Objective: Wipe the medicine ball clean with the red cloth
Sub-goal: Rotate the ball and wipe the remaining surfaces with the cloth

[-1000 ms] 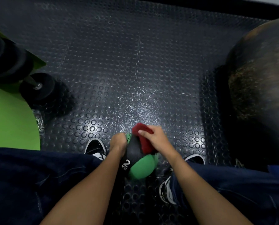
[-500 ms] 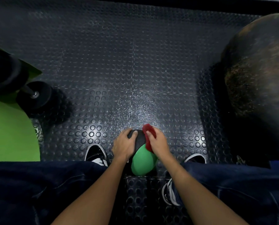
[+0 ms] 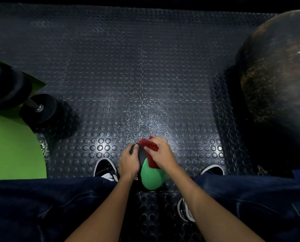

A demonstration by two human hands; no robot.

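Observation:
A small black and green medicine ball (image 3: 151, 177) is held low between my knees, above the studded floor. My left hand (image 3: 129, 162) grips its left side, fingers curled over the black top. My right hand (image 3: 160, 154) holds the red cloth (image 3: 150, 151) bunched against the ball's upper right. The cloth drapes from the top down onto the green panel. Much of the ball's far side is hidden by both hands.
Dark studded rubber floor (image 3: 142, 75) stretches ahead. A black dumbbell (image 3: 39, 109) lies at the left on a green mat (image 3: 11, 151). A large dark exercise ball (image 3: 278, 75) fills the right. My shoes (image 3: 104, 169) flank the ball.
The ball has been turned so the "2" marking left view and the green panel faces me. My right hand slid the red cloth across the top toward my left hand.

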